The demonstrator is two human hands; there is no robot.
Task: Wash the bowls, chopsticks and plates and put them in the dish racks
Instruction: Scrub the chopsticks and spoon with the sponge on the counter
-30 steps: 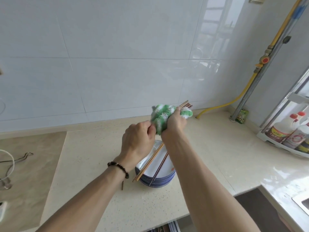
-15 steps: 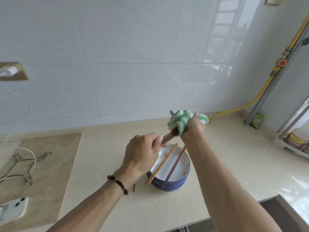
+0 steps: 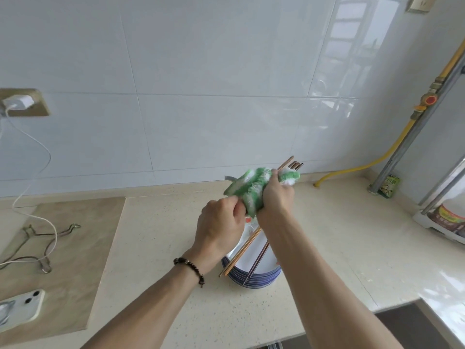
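Note:
A stack of blue-rimmed white plates [image 3: 264, 279] stands on the beige counter [image 3: 156, 248], with a few loose chopsticks [image 3: 247, 246] lying across its top. Above the stack my left hand [image 3: 219, 227] grips the near end of a bundle of chopsticks [image 3: 293, 165], whose far tips poke out beyond the cloth. My right hand [image 3: 275, 195] holds a green and white dishcloth [image 3: 251, 187] wrapped round that bundle. The middle of the bundle is hidden inside the cloth.
A phone [image 3: 21, 307] on a charging cable [image 3: 37, 157] and a wire clip [image 3: 41, 244] lie at the left on a tan mat. A yellow gas hose [image 3: 362, 167] and grey pipe [image 3: 412, 132] run at the right, beside a rack with bottles [image 3: 450, 217].
My right hand has slid the cloth back along the chopsticks toward my left hand, so the chopstick tips now stick out past the cloth. The view shifted slightly.

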